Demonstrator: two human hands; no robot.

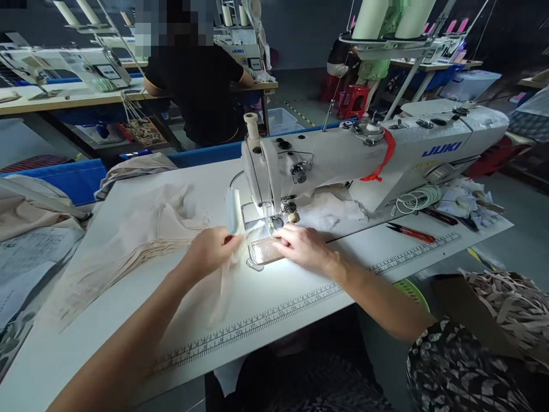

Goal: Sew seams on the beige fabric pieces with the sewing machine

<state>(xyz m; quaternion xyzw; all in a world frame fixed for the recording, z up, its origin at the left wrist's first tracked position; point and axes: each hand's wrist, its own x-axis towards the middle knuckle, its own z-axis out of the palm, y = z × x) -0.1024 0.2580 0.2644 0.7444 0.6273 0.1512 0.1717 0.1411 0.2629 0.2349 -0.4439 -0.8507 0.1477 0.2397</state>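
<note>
My left hand [211,250] is closed in a pinch on a thin pale fabric piece [223,286], just left of the needle area. The piece hangs down over the tabletop, and its upper end runs toward the needle. My right hand [302,247] is at the right of the presser foot [271,223], fingertips pressed together. What they hold, if anything, is too small to make out. Both hands are at the head of a white sewing machine [317,157], above its shiny lit bed plate [263,252]. A stack of beige fabric pieces [128,252] lies to the left.
Orange thread snips [412,233] and a coil of pale cord [418,198] lie right, near fabric scraps [463,197]. A printed ruler [274,315] runs along the table's front edge. Papers [34,257] are at far left. A person in black [197,86] sits ahead.
</note>
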